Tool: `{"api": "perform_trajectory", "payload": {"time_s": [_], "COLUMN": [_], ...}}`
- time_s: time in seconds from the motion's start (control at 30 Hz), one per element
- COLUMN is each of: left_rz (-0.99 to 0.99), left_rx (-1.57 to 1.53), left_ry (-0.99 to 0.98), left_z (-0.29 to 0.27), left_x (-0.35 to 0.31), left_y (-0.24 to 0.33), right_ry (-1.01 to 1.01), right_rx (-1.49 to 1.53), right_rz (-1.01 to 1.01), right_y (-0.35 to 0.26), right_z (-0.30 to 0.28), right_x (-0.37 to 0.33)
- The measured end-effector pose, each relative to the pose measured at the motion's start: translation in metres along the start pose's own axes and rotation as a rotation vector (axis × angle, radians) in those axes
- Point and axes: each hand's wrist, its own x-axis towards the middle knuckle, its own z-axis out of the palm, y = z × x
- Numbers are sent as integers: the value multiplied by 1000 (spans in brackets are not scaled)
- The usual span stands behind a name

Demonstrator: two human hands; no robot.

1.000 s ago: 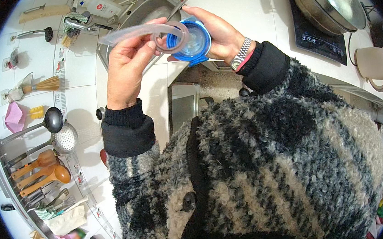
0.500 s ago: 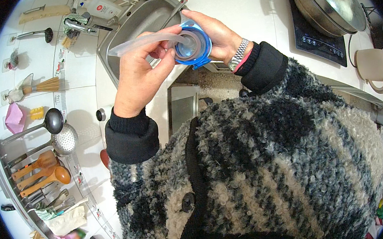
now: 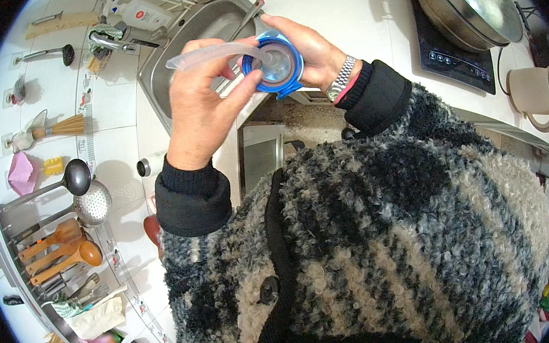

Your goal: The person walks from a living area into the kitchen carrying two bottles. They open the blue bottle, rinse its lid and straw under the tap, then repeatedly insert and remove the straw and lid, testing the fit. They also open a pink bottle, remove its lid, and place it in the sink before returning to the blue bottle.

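Observation:
My right hand (image 3: 306, 49) is wrapped round the far right side of a clear container with a blue rim (image 3: 291, 85), held up with its round mouth facing me. My left hand (image 3: 205, 105) is closed at the left of the mouth, its thumb pressed on the blue rim. A long translucent strip, spout-like or handle-like (image 3: 200, 56), lies across the left fingers and reaches toward the container's mouth. Whether it is joined to the container I cannot tell. The left fingertips are partly hidden behind the rim.
A metal sink (image 3: 160, 73) with a tap (image 3: 110, 42) lies beyond my left hand. To the right, a lidded pan (image 3: 463, 4) stands on a black induction cooker (image 3: 456, 65), near a beige jug (image 3: 532, 97). Ladles and wooden spoons (image 3: 68, 254) hang in a rack at left.
My left hand has shifted slightly right, its thumb now farther onto the blue rim. The translucent strip has moved right with it. My right hand and the container have barely moved.

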Motion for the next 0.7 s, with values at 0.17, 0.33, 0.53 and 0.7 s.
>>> {"api": "perform_trajectory", "payload": {"time_s": [0.17,0.33,0.53,0.7], "left_rz": [67,-31,-14,-201], "left_rx": [15,60,95,-111], "left_ry": [51,25,-2,-179], "left_z": [2,20,25,26], "left_x": [2,2,5,2], "left_y": [2,9,8,0], "right_ry": [64,53,-56,-37], "right_rx": [-23,-35,25,71], "right_rz": [9,-76,-122,-64], "right_y": [-1,4,4,7], "right_z": [8,18,17,12], "right_x": [-2,-6,-8,-10]}}
